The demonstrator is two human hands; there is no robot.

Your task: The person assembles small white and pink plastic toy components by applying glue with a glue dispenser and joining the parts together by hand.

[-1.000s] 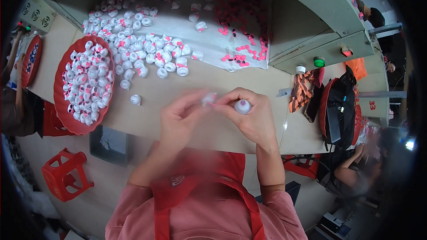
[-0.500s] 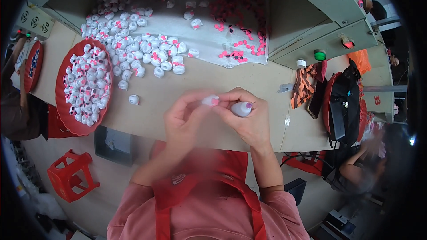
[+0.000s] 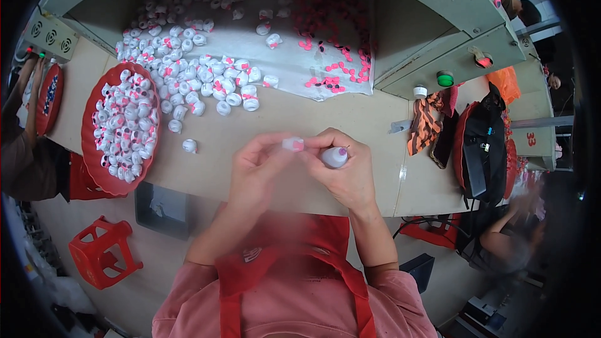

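Note:
Over the bench's front part, my left hand (image 3: 251,166) pinches a small rounded white piece with a pink part (image 3: 293,144) between thumb and fingers. My right hand (image 3: 352,178) has a small white squeeze bottle (image 3: 334,158) with a purplish tip tucked in its palm and fingers. The thumb and forefinger of that same hand touch the pink end of the piece. To the left, a red scalloped tray (image 3: 89,150) is heaped with similar white pieces bearing pink parts. More such white pieces (image 3: 223,78) are spread behind my hands.
Small pink and dark pieces (image 3: 338,70) lie on a white sheet (image 3: 285,75) under the arched green housing (image 3: 432,50). An orange patterned cloth (image 3: 424,126) and black bag (image 3: 488,144) are at right. A red stool (image 3: 103,250) and grey bin (image 3: 159,209) stand below left.
My right hand and the bottle have shifted slightly left, and the bottle sits a little lower. Both hands keep their hold. The whole view has moved slightly.

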